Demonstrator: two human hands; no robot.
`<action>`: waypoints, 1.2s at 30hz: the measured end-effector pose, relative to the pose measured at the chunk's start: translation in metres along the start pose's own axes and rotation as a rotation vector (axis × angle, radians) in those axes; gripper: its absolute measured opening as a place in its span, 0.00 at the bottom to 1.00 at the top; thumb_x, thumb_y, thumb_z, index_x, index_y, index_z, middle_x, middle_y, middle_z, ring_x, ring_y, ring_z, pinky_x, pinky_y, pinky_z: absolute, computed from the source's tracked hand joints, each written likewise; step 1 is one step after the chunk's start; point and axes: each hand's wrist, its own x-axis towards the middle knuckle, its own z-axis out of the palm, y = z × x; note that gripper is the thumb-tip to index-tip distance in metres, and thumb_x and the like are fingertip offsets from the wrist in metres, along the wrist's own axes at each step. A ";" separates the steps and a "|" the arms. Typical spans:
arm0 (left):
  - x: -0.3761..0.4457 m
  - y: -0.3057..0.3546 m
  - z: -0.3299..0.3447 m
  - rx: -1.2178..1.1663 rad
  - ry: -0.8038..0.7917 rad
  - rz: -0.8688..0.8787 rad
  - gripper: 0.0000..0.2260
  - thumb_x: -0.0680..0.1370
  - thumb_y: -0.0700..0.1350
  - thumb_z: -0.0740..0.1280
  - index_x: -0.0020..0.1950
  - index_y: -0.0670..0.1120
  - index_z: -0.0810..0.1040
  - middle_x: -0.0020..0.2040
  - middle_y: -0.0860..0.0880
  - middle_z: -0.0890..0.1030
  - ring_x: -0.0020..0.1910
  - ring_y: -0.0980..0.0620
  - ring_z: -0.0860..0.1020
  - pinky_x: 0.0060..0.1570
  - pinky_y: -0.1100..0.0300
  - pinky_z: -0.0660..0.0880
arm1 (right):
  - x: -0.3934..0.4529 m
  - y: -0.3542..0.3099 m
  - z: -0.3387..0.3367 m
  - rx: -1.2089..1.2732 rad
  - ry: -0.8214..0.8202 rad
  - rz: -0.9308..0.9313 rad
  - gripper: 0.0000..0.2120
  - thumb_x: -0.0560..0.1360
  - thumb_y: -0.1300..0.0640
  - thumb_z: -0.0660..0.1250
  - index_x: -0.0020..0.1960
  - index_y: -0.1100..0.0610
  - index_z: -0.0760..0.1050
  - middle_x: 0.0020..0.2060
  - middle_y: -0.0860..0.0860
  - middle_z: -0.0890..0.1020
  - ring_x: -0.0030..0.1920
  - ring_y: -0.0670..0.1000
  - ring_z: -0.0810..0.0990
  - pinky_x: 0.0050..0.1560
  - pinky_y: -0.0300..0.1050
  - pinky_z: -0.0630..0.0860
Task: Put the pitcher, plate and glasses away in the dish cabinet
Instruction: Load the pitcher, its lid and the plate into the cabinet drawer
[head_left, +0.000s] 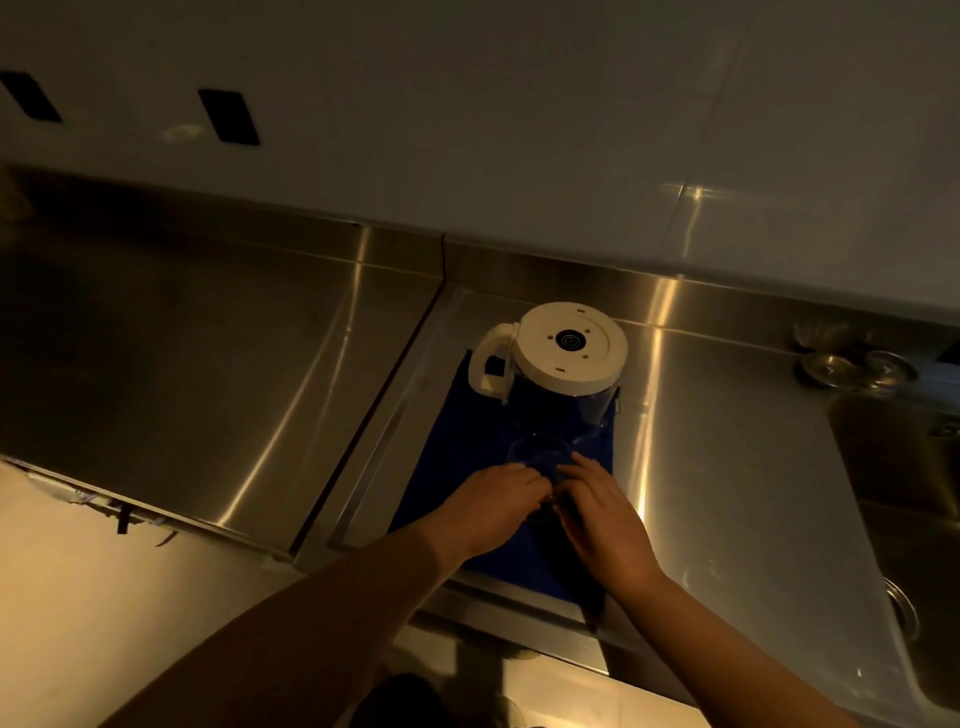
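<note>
1. The pitcher (558, 371) stands upside down at the far end of a blue mat (467, 441), its white base up and its white handle to the left.
2. Just in front of it on the mat sits a clear glass (535, 449), hard to make out in the dim light; a second glass may lie under the fingers, but I cannot tell. No plate shows.
3. The left hand (493, 501) and right hand (597, 512) meet over the mat's middle, fingers curled close together around something clear; whether they grip it yet I cannot tell.
4. Risk, as I judge it: the glass is nearly invisible against the dark mat, so a hand lifting up could knock it against the pitcher or tip it over.
5. Wet glass could also slip from a loose pinch.
6. The mat lies on a steel counter (208, 364), with a sink (893, 493) to the right and a pale wall (467, 130) behind.
</note>
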 end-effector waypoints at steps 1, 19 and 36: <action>-0.002 -0.002 0.001 0.008 -0.005 0.013 0.06 0.79 0.40 0.60 0.50 0.42 0.76 0.48 0.44 0.78 0.48 0.46 0.74 0.42 0.52 0.71 | 0.002 -0.001 -0.001 0.009 -0.019 -0.044 0.11 0.69 0.63 0.74 0.50 0.61 0.79 0.52 0.57 0.82 0.60 0.59 0.77 0.63 0.51 0.69; 0.006 -0.033 -0.015 -0.007 0.146 -0.016 0.14 0.80 0.48 0.60 0.64 0.46 0.71 0.61 0.48 0.75 0.61 0.53 0.70 0.69 0.58 0.61 | 0.044 0.003 -0.031 0.045 -0.063 -0.074 0.18 0.77 0.51 0.59 0.62 0.60 0.73 0.60 0.56 0.76 0.59 0.52 0.74 0.60 0.47 0.73; 0.085 -0.113 -0.057 0.099 0.127 -0.245 0.32 0.78 0.42 0.61 0.77 0.47 0.47 0.76 0.45 0.54 0.74 0.47 0.54 0.73 0.51 0.54 | 0.150 0.023 -0.023 -0.313 -0.268 0.191 0.30 0.79 0.40 0.49 0.76 0.53 0.50 0.76 0.55 0.51 0.76 0.54 0.46 0.70 0.45 0.39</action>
